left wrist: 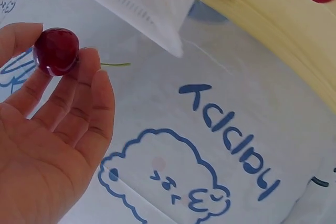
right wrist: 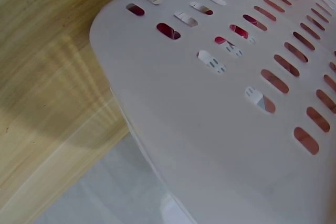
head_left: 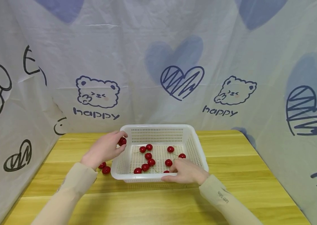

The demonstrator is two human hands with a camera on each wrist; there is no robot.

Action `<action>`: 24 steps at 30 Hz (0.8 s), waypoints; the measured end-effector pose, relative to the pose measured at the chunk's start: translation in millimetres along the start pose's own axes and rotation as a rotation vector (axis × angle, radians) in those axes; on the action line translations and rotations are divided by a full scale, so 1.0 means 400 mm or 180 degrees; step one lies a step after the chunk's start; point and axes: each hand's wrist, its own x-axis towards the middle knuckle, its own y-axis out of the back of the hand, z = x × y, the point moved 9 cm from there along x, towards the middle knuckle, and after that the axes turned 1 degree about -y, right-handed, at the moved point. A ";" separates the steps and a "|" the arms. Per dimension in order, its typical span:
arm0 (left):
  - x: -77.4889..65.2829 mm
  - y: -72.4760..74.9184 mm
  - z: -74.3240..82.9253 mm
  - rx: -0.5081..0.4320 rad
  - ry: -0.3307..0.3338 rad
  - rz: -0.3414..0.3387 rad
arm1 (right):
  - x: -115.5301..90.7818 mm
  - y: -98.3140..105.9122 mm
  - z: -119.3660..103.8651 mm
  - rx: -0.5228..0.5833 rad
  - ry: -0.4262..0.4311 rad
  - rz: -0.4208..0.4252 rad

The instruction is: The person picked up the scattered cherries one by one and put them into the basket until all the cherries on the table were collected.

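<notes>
My left hand (head_left: 104, 150) pinches a dark red cherry (left wrist: 56, 51) between thumb and fingers, beside the left rim of a white plastic basket (head_left: 158, 127). In the left wrist view a thin green stem (left wrist: 115, 65) sticks out past the fingertips. At the basket's front right, my right hand (head_left: 187, 171) grips the rim, thumb outside and fingers inside the wall. Through the slots of the basket wall (right wrist: 157, 93), the right wrist view shows parts of fingers and red cherries. Several cherries (head_left: 148, 156) lie spread over the basket floor.
Two cherries (head_left: 106, 170) lie on the wooden table (head_left: 147, 203) left of the basket, near the left wrist. White cloth (head_left: 136, 62) with printed hearts and bears hangs behind the table and on both sides.
</notes>
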 end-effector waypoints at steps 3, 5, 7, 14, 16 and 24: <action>0.015 -0.008 0.019 -0.0004 -0.0079 -0.0029 | 0.000 -0.001 0.002 -0.0008 -0.0014 -0.0003; 0.024 -0.013 0.031 -0.0004 -0.0118 -0.0059 | 0.000 -0.001 0.002 -0.0014 -0.0016 -0.0002; 0.032 -0.017 0.041 -0.0008 -0.0144 -0.0097 | 0.000 -0.001 0.002 -0.0020 -0.0014 0.0001; 0.064 -0.039 0.074 -0.0021 -0.0326 -0.0176 | 0.000 0.000 0.001 -0.0031 0.0016 0.0026; 0.075 -0.047 0.084 -0.0069 -0.0398 -0.0198 | 0.000 0.000 0.001 -0.0025 0.0017 0.0028; 0.114 -0.090 0.119 -0.0159 -0.0533 -0.0378 | 0.001 0.000 -0.002 0.0001 0.0071 0.0044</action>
